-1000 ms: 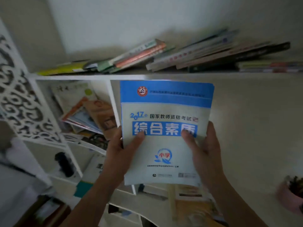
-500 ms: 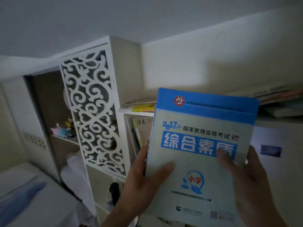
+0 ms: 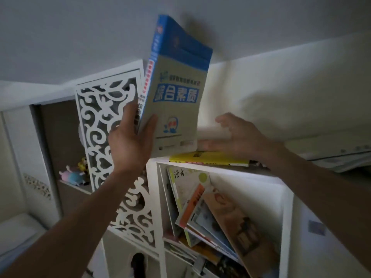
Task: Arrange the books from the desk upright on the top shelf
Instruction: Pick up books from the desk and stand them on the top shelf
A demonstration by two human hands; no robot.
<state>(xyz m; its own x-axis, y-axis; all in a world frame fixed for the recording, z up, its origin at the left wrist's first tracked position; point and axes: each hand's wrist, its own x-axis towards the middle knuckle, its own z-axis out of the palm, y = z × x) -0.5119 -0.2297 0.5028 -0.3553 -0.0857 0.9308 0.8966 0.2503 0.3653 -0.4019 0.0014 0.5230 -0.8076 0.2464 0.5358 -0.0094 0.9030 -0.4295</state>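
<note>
White top shelf (image 3: 220, 169) under pale wall (image 3: 80, 37), carved side panel (image 3: 104, 121)

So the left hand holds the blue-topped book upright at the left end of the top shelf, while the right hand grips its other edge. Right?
Not quite. In the head view the right hand is open and off the blue-topped book, hovering over the yellow book that lies flat on the top shelf. Only the left hand holds the book upright at the left end.
</note>
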